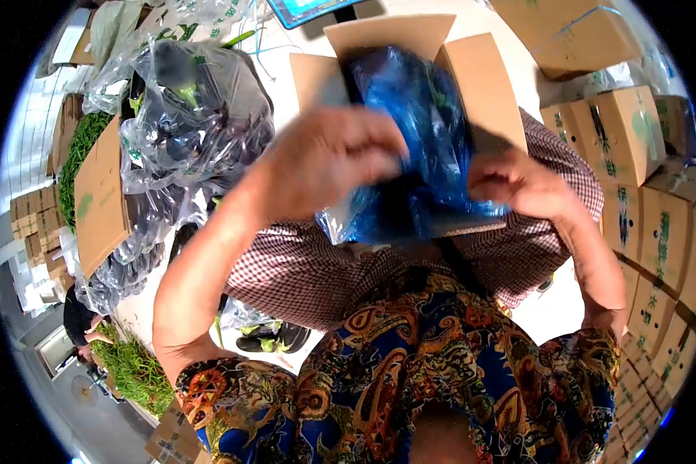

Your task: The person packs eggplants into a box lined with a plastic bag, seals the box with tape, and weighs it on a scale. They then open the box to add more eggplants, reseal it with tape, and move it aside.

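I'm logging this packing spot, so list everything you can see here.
open cardboard box: one, brown, top centre, in front of the person
blue plastic bag: one, blue, inside that box
clear bags of dark vegetables: several, clear, upper left
printed cartons: many, brown with green print, stacked at right
green vegetables: two heaps, green, left side
another person: one, dark top, lower left
left hand: one, gripping the bag
right hand: one, gripping the bag's edge
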{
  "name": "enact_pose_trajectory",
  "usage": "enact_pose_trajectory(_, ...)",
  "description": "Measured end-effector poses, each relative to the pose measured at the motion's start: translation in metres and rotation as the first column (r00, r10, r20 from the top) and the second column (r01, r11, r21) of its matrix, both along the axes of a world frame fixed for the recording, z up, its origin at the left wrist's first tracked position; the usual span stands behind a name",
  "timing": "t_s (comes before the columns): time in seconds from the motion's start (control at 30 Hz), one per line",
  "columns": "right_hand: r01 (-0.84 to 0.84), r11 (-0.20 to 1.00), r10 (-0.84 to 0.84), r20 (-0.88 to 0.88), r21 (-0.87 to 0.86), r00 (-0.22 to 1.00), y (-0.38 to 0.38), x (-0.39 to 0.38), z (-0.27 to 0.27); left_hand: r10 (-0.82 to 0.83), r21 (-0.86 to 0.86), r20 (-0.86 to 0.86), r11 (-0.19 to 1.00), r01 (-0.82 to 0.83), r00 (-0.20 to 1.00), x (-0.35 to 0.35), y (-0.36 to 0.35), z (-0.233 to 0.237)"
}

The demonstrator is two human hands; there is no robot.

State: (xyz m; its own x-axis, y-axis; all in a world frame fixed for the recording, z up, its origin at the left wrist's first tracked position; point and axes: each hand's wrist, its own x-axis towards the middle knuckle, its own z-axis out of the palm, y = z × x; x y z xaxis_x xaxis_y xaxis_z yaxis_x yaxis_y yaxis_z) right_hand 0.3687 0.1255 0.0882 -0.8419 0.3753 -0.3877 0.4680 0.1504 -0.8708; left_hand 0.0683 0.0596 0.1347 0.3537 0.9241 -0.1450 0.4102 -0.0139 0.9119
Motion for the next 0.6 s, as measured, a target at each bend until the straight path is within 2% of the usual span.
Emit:
enact_pose_trajectory(0.03, 0.14, 0.978, -0.151, -0.066, -0.155, 0.986, -0.001, -0.002, 0.01, -0.192, -0.069, 0.07, 0.978, 0.197, 0.979, 0.008, -0.009, 0.003)
enact_pose_trajectory(0.07, 0.288, 0.946, -0.308, -0.131, -0.152, 0.942, -0.001, -0.005, 0.019, -0.047, 0.065, -0.068, 0.997, 0.051, 0.997, 0.01, -0.017, -0.003)
enact_pose_trajectory(0.1, 0.292, 0.957, -0.288, -0.179, -0.006, 0.941, 0.004, 0.002, 0.019, 0.197, -0.037, -0.004, 0.98, -0.197, 0.98, 0.008, -0.02, -0.005)
enact_pose_trajectory(0.13, 0.275, 0.943, -0.254, -0.133, 0.187, 0.958, 0.002, 0.01, 0.016, 0.365, -0.079, 0.121, 0.93, -0.358, 0.923, -0.004, -0.023, -0.012)
enact_pose_trajectory(0.17, 0.234, 0.895, -0.22, -0.083, 0.378, 0.972, 0.001, 0.019, 0.013, 0.447, -0.117, 0.083, 0.892, -0.437, 0.891, -0.016, -0.032, -0.012)
enact_pose_trajectory(0.23, 0.138, 0.972, -0.155, 0.074, 0.189, 0.985, -0.007, 0.04, -0.003, 0.565, -0.057, -0.056, 0.821, -0.568, 0.823, -0.023, -0.058, -0.037)
enact_pose_trajectory(0.3, -0.131, 0.955, 0.037, 0.329, 0.268, 0.944, -0.014, 0.045, -0.02, 0.467, -0.026, -0.247, 0.873, -0.488, 0.849, -0.015, -0.088, -0.047)
enact_pose_trajectory(0.33, -0.207, 0.953, 0.061, 0.528, 0.221, 0.847, -0.021, 0.029, -0.013, 0.385, 0.113, -0.373, 0.922, -0.371, 0.844, -0.019, -0.103, -0.07)
enact_pose_trajectory(0.37, -0.215, 0.942, 0.078, 0.455, 0.259, 0.887, -0.023, 0.029, -0.026, 0.296, 0.013, -0.493, 0.943, -0.333, 0.818, -0.013, -0.109, -0.064)
enact_pose_trajectory(0.43, -0.269, 0.934, 0.13, 0.476, 0.237, 0.87, -0.015, 0.017, -0.035, 0.272, -0.408, -0.33, 0.822, -0.396, 0.904, -0.013, -0.112, -0.073)
enact_pose_trajectory(0.47, -0.269, 0.937, 0.128, 0.498, 0.222, 0.858, -0.014, 0.011, -0.029, 0.451, -0.438, 0.046, 0.811, -0.387, 0.891, -0.01, -0.115, -0.079)
enact_pose_trajectory(0.5, -0.168, 0.957, 0.068, 0.382, 0.236, 0.922, -0.012, 0.014, -0.026, 0.437, -0.499, -0.029, 0.773, -0.392, 0.899, -0.012, -0.119, -0.076)
enact_pose_trajectory(0.57, 0.027, 0.978, -0.061, 0.163, 0.205, 0.985, -0.006, 0.026, -0.019, 0.38, -0.611, -0.171, 0.683, -0.4, 0.909, -0.003, -0.116, -0.039)
enact_pose_trajectory(0.6, 0.137, 0.985, -0.144, 0.067, 0.106, 0.987, 0.001, 0.028, -0.014, 0.321, -0.626, -0.147, 0.702, -0.339, 0.936, 0.0, -0.118, -0.026)
